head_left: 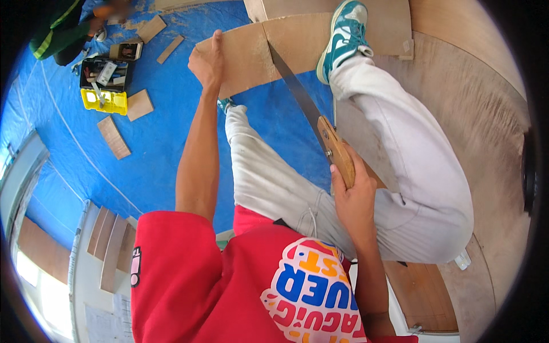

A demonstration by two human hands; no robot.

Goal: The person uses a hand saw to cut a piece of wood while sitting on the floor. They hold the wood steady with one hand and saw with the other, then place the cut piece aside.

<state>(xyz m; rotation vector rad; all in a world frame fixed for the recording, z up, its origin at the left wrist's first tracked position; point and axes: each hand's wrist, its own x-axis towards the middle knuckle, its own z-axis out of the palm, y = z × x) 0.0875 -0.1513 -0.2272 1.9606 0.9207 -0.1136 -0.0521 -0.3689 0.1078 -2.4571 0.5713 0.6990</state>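
Observation:
My right hand (355, 191) is wrapped round the wooden handle of a handsaw (300, 94). The saw slants up and to the left, its far end sitting in a cut in a wooden board (243, 57). A thin line runs on from the blade to the board's far edge. My left hand (207, 62) grips the board's left end, thumb on top and the other fingers partly hidden. My right foot, in a green and white sneaker (345, 37), presses on the board's right part.
A blue tarp (154, 177) covers the floor. Left of me stand a black and yellow toolbox (106, 97) and several wood offcuts (114, 137). Another person (63, 28) crouches at the far left. A large wooden panel (452, 114) lies to my right.

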